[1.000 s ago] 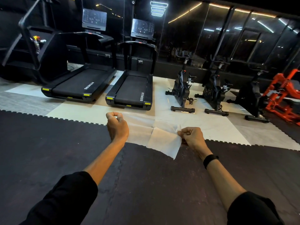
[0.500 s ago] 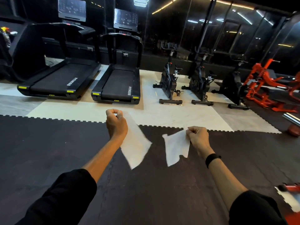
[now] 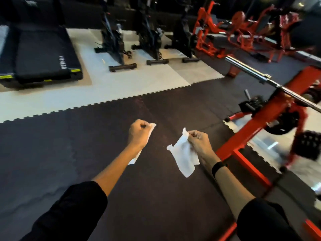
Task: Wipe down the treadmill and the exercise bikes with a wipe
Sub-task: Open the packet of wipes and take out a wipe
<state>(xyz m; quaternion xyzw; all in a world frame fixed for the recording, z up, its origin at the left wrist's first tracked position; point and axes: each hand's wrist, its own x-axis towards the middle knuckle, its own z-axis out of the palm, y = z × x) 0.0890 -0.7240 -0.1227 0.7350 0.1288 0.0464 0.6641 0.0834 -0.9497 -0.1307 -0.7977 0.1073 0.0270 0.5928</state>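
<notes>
My left hand [image 3: 138,133] grips one white wipe piece [image 3: 150,126], most of it hidden behind the fist and wrist, its tail showing below. My right hand [image 3: 198,141] pinches a second white wipe piece [image 3: 184,156], which hangs down to the left of the wrist. Both hands are held out over the dark rubber floor. A black treadmill [image 3: 43,54] lies at the far left. Three black exercise bikes stand behind: one [image 3: 112,40] left, one [image 3: 149,35] in the middle, one [image 3: 184,35] right.
A red weight rack [image 3: 264,115] with a steel barbell [image 3: 251,72] stands close on my right. More red machines [image 3: 243,28] fill the back right. The bikes and treadmill sit on pale floor tiles [image 3: 121,84] beyond the dark mat [image 3: 86,145].
The wipe, whole a second ago, has come apart into two pieces, one in each hand. My view has swung right and down, bringing the red rack and barbell close.
</notes>
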